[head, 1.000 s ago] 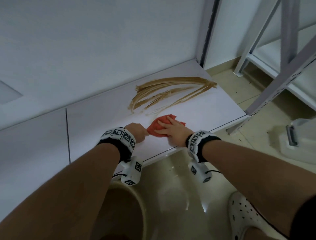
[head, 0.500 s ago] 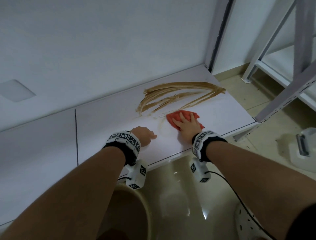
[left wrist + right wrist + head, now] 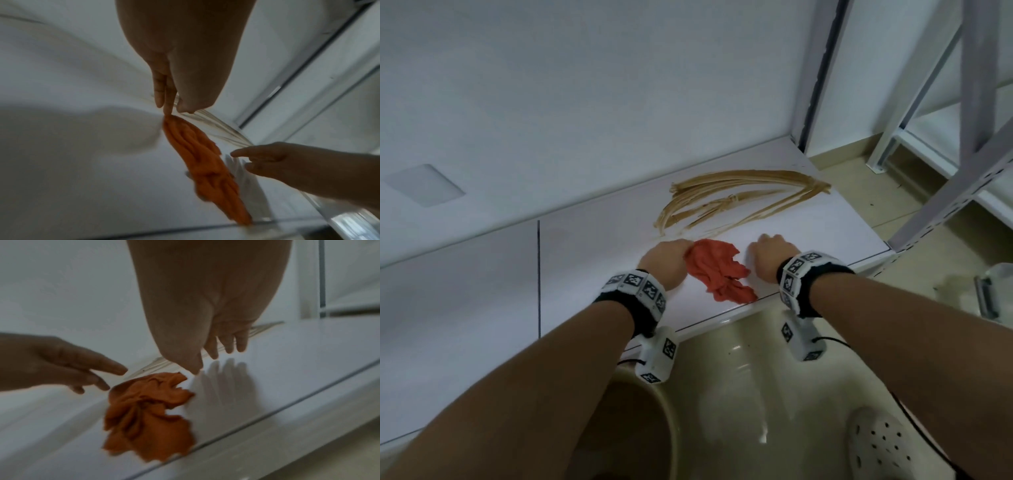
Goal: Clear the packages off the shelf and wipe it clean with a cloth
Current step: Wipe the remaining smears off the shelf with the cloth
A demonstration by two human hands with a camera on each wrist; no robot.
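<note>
A crumpled red-orange cloth (image 3: 717, 270) (image 3: 205, 162) (image 3: 148, 410) lies on the white shelf (image 3: 602, 260) near its front edge, between my two hands. My left hand (image 3: 666, 260) (image 3: 174, 110) (image 3: 61, 363) reaches it with straight fingers, and its fingertips touch the cloth's left end. My right hand (image 3: 768, 251) (image 3: 216, 353) (image 3: 277, 159) hovers just right of the cloth with relaxed fingers and holds nothing. Brown smeared streaks (image 3: 739, 195) arc across the shelf behind the cloth. No packages show on the shelf.
A beige bucket (image 3: 671, 411) stands on the floor below my left arm. My white clog (image 3: 876, 445) is at the lower right. A grey metal rack post (image 3: 941, 212) slants at the shelf's right end, and another rack (image 3: 945, 137) stands beyond it.
My right hand has let go of the cloth and moved off to its right. The cloth now lies nearer the front edge, and my left hand has come over to touch it.
</note>
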